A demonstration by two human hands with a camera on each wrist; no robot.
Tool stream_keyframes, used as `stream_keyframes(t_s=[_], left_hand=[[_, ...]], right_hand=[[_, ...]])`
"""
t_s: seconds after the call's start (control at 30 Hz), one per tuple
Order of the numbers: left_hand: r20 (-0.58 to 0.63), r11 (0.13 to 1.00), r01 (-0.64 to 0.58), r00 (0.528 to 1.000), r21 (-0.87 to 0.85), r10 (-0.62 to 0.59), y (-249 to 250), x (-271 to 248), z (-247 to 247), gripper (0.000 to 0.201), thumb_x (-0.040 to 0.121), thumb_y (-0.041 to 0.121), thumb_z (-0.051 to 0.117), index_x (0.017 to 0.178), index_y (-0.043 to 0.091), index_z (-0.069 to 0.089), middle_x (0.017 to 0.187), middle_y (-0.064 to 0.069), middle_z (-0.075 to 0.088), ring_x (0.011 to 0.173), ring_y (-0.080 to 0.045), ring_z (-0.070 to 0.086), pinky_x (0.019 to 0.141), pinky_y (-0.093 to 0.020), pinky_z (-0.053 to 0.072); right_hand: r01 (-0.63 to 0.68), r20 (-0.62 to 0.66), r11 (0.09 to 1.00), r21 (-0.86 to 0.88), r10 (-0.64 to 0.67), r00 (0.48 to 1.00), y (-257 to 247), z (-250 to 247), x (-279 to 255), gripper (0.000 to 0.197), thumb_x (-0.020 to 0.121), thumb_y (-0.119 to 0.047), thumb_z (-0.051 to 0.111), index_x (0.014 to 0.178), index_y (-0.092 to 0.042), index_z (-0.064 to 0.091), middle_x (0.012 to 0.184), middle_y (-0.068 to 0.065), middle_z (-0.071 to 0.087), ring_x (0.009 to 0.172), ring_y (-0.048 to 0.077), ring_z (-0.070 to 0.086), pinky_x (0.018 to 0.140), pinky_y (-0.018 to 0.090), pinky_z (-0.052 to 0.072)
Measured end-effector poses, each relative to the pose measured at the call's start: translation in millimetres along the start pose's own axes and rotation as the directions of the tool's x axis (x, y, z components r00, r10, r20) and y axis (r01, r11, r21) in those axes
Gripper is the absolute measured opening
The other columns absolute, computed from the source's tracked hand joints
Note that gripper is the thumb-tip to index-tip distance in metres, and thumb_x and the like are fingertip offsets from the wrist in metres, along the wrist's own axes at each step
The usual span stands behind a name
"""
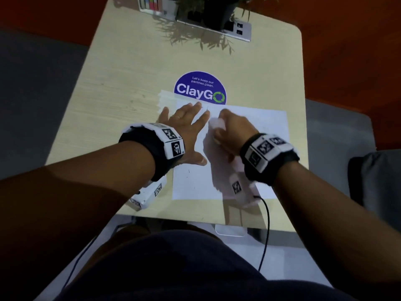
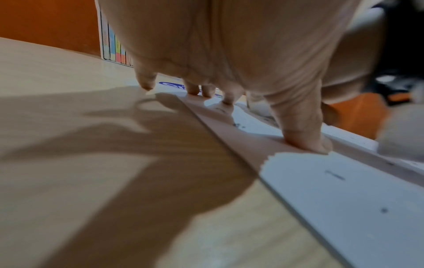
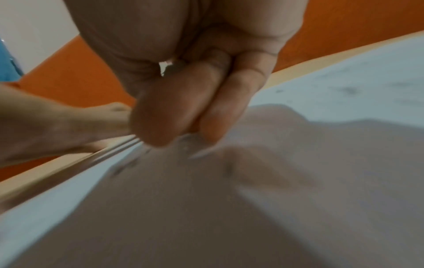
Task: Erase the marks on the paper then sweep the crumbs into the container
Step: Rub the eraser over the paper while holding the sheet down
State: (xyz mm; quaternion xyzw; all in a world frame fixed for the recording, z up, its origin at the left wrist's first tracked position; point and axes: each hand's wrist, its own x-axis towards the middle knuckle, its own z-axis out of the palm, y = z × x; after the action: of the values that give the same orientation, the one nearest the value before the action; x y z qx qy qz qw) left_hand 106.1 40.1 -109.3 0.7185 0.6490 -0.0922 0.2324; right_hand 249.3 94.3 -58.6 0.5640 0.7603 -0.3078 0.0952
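1. On the near half of the table, we work at a white sheet of paper that lies flat, its far edge just under a round blue sticker.
2. We keep our left hand flat on the sheet's left margin, fingers straight and spread, the thumb pressing the paper down nearer to us. To do this step well we hold that pressure close to where we rub, so the sheet neither creeps nor buckles.
3. Our right hand is curled, thumb and fingers bunched together just beside the left fingertips. A pale, blurred block, likely the eraser, shows at its left side (the right wrist view shows only the closed fingers, so we cannot tell exactly how it is pinched).
4. We judge that short strokes, running away from the holding hand, suit best here; long hard ones could crease or tear the paper.
5. We would rub lightly first, then firmer where graphite remains, and keep the crumbs on the sheet for sweeping later.
6. The paper itself looks thin and smooth, mostly clean, with a few small dark marks and specks scattered over it (the left wrist view shows them best). Faint grey smudges lie toward its right part in the right wrist view.
7. We cannot pick out the container for the crumbs with any certainty.
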Motion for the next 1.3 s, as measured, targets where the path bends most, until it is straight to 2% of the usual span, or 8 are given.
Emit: stream_keyframes(t_s=[0.1, 0.27, 0.4, 0.6, 0.73, 0.9, 1.07, 1.3], left_hand=[[-0.021, 1.0, -0.003, 1.0, -0.009, 0.002, -1.4, 1.0, 0.8, 0.118, 0.071, 0.074, 0.061, 0.151, 0.031, -0.014, 0.159, 0.006, -0.023, 0.146, -0.016, -0.015, 0.115, -0.053, -0.004], [-0.008, 1.0, -0.006, 1.0, 0.006, 0.006, -0.9, 1.3, 1.0, 0.118, 0.071, 0.074, 0.06, 0.151, 0.031, -0.014, 0.159, 0.006, -0.024, 0.147, -0.017, -0.016, 0.115, -0.053, -0.004], [-0.017, 1.0, -0.009, 1.0, 0.006, 0.009, -1.9, 3.7, 3.1, 0.118, 0.071, 0.076, 0.06, 0.151, 0.031, -0.014, 0.159, 0.005, -0.022, 0.147, -0.018, -0.015, 0.115, -0.054, -0.003], [-0.023, 1.0, -0.018, 1.0, 0.009, 0.019, -4.4, 4.0, 6.0, 0.118, 0.07, 0.076, 0.06, 0.151, 0.031, -0.013, 0.159, 0.005, -0.022, 0.147, -0.017, -0.015, 0.114, -0.055, -0.003], [-0.03, 1.0, -0.018, 0.999, 0.005, 0.019, -3.9, 3.9, 4.6, 0.118, 0.07, 0.076, 0.06, 0.152, 0.03, -0.013, 0.159, 0.004, -0.021, 0.147, -0.018, -0.014, 0.114, -0.056, -0.001], [-0.042, 1.0, -0.023, 0.999, -0.003, 0.023, -3.6, 1.4, 3.9, 0.118, 0.07, 0.075, 0.061, 0.152, 0.03, -0.011, 0.16, 0.004, -0.019, 0.147, -0.018, -0.013, 0.115, -0.055, -0.001], [-0.034, 1.0, -0.024, 0.999, -0.004, 0.024, -4.4, 2.4, 1.3, 0.117, 0.07, 0.075, 0.06, 0.152, 0.03, -0.012, 0.16, 0.004, -0.02, 0.147, -0.019, -0.013, 0.116, -0.055, -0.001], [-0.093, 0.997, 0.072, 0.993, 0.017, -0.07, -4.7, -2.9, -4.6, 0.109, 0.074, 0.077, 0.054, 0.153, 0.027, -0.002, 0.162, 0.0, -0.006, 0.147, -0.023, -0.002, 0.114, -0.056, 0.009]], right_hand=[[0.044, -0.066, 0.999, 0.023, -0.043, 0.997, -6.9, -10.6, 17.3, 0.033, 0.092, -0.023, 0.05, 0.121, -0.007, 0.046, 0.116, 0.018, 0.061, 0.104, 0.032, 0.058, 0.074, 0.026, 0.034], [-0.031, 0.018, 0.999, 0.034, 0.03, 0.999, 4.9, 6.5, -16.0, 0.016, 0.092, -0.024, 0.043, 0.1, -0.01, 0.046, 0.1, 0.018, 0.063, 0.094, 0.034, 0.059, 0.069, 0.029, 0.034], [0.034, -0.053, 0.999, 0.003, -0.033, 0.998, -4.5, -11.0, 12.6, 0.033, 0.092, -0.022, 0.049, 0.121, -0.006, 0.046, 0.116, 0.02, 0.061, 0.104, 0.034, 0.057, 0.072, 0.028, 0.034], [-0.009, 0.013, 1.0, 0.007, 0.009, 1.0, 11.0, 3.0, -14.2, 0.013, 0.09, -0.022, 0.046, 0.097, -0.011, 0.043, 0.098, 0.017, 0.061, 0.084, 0.03, 0.055, 0.068, 0.028, 0.031], [0.053, -0.058, 0.999, 0.0, -0.052, 0.997, -0.2, -9.9, 10.2, 0.033, 0.091, -0.022, 0.049, 0.121, -0.008, 0.046, 0.117, 0.016, 0.06, 0.105, 0.031, 0.056, 0.074, 0.025, 0.031], [-0.004, -0.008, 1.0, -0.003, 0.004, 1.0, 11.0, 4.1, -8.8, 0.015, 0.09, -0.023, 0.044, 0.097, -0.01, 0.045, 0.091, 0.011, 0.056, 0.083, 0.029, 0.051, 0.068, 0.029, 0.031], [0.055, -0.074, 0.997, -0.05, -0.059, 0.995, 0.1, -12.0, 16.1, 0.034, 0.091, -0.021, 0.049, 0.122, -0.008, 0.046, 0.116, 0.015, 0.059, 0.104, 0.029, 0.055, 0.072, 0.025, 0.03], [0.01, -0.081, 1.0, 0.015, -0.009, 0.997, 8.5, -5.6, 10.3, 0.033, 0.091, -0.023, 0.047, 0.121, -0.01, 0.042, 0.101, 0.011, 0.058, 0.086, 0.028, 0.051, 0.07, 0.029, 0.034]])
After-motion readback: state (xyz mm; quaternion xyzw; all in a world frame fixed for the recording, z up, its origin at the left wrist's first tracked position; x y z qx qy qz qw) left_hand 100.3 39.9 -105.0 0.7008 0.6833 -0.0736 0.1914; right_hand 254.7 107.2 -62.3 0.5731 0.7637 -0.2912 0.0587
